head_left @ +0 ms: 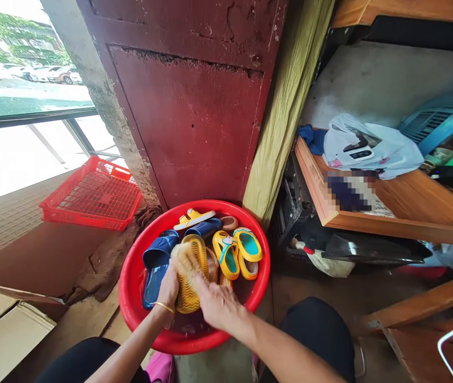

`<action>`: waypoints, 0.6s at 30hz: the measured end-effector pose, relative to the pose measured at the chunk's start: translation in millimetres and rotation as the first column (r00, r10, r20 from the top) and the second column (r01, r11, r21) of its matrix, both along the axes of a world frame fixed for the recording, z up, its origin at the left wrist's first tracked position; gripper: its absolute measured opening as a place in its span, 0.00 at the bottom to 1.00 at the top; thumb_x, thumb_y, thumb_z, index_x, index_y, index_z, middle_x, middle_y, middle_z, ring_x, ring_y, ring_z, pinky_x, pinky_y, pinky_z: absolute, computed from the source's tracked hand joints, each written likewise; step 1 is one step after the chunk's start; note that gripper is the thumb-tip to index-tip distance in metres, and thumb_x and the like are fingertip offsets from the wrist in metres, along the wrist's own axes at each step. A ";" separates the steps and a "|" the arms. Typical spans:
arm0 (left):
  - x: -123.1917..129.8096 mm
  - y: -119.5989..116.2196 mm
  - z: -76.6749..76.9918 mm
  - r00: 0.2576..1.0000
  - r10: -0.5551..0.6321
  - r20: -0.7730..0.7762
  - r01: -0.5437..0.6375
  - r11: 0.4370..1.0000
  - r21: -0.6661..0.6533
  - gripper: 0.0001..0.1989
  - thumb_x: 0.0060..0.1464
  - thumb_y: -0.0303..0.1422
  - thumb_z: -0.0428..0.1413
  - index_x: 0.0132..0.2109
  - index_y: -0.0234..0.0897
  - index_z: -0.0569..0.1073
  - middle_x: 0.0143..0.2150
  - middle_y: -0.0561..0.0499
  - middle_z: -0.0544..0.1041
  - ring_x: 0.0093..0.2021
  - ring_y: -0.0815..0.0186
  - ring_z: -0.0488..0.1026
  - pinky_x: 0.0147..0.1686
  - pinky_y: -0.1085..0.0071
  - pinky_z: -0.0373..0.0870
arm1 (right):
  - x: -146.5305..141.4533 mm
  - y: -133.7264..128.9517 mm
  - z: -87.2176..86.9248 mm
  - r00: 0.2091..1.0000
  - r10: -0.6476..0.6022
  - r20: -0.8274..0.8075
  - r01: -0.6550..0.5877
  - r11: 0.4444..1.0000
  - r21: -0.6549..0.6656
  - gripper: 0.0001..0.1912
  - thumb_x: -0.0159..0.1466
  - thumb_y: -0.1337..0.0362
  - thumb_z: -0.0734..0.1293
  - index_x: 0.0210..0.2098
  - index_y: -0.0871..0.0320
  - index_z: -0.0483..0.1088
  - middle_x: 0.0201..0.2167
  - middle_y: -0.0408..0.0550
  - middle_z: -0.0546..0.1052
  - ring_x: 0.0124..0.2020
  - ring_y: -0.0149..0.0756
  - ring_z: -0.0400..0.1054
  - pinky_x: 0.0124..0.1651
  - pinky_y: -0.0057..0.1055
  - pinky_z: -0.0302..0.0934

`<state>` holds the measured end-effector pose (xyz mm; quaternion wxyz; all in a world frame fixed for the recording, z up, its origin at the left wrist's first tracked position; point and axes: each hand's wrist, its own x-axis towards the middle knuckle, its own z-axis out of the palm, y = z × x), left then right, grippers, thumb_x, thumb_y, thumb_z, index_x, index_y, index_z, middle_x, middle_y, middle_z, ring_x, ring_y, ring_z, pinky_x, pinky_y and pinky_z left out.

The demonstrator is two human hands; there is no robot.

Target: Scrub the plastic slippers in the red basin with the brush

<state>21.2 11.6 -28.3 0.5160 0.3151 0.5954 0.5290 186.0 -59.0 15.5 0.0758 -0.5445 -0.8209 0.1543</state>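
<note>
A blurred brush [184,259] partly hides a yellow slipper [189,298]. At right, a pixelated patch [349,191] covers something; a blue fan [437,121] is cut off.

My forearms [282,348] cross the near edge of the red basin [194,347], leaving a gap between them over the dark water [190,324]. Blue slippers [162,249] block me to the left, yellow clogs [228,258] crowd the right edge, and more footwear fills the far side, so I can reach those only from above. Beyond the far edge the maroon door [190,122] and pale green post [280,143] stop me; my knees [314,330] flank the near edge. Past the left edge, above the brown cloth [104,266], there's room to pass below the red crate [102,199]
</note>
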 end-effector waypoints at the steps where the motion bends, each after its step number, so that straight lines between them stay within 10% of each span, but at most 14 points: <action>1: 3.8 -2.4 1.6 1.000 0.001 0.020 -0.001 1.000 -0.013 0.24 0.59 0.51 0.54 0.53 0.37 0.76 0.49 0.44 0.82 0.54 0.55 0.76 0.55 0.60 0.73 | 8.8 16.9 2.9 0.999 -0.049 0.012 0.049 0.999 -0.017 0.32 0.69 0.66 0.55 0.72 0.56 0.51 0.45 0.61 0.81 0.42 0.53 0.77 0.45 0.46 0.69; 7: 11.4 -6.9 25.8 0.913 -0.038 0.406 0.125 0.974 -0.190 0.19 0.60 0.44 0.57 0.52 0.36 0.75 0.39 0.45 0.84 0.38 0.58 0.82 0.40 0.63 0.80 | 46.4 67.7 3.7 0.963 -0.244 -0.118 0.248 0.968 0.023 0.31 0.72 0.65 0.54 0.73 0.63 0.48 0.45 0.59 0.81 0.44 0.45 0.77 0.48 0.37 0.69; 13: -9.7 -4.8 35.9 0.847 -0.145 0.511 0.349 0.877 -0.330 0.22 0.61 0.44 0.54 0.49 0.28 0.77 0.31 0.41 0.83 0.29 0.56 0.81 0.28 0.66 0.78 | 34.1 34.3 -6.1 0.974 0.185 -0.132 -0.139 0.945 0.296 0.31 0.72 0.61 0.58 0.72 0.46 0.51 0.53 0.53 0.78 0.42 0.43 0.77 0.44 0.36 0.72; 18: -17.2 -9.0 33.7 0.789 -0.388 0.477 0.557 0.780 -0.285 0.33 0.56 0.58 0.52 0.43 0.28 0.78 0.28 0.39 0.81 0.23 0.60 0.78 0.23 0.68 0.75 | 62.2 56.7 6.2 0.986 -0.165 -0.007 0.163 0.969 0.184 0.29 0.71 0.68 0.56 0.71 0.51 0.55 0.43 0.54 0.81 0.39 0.44 0.77 0.43 0.38 0.72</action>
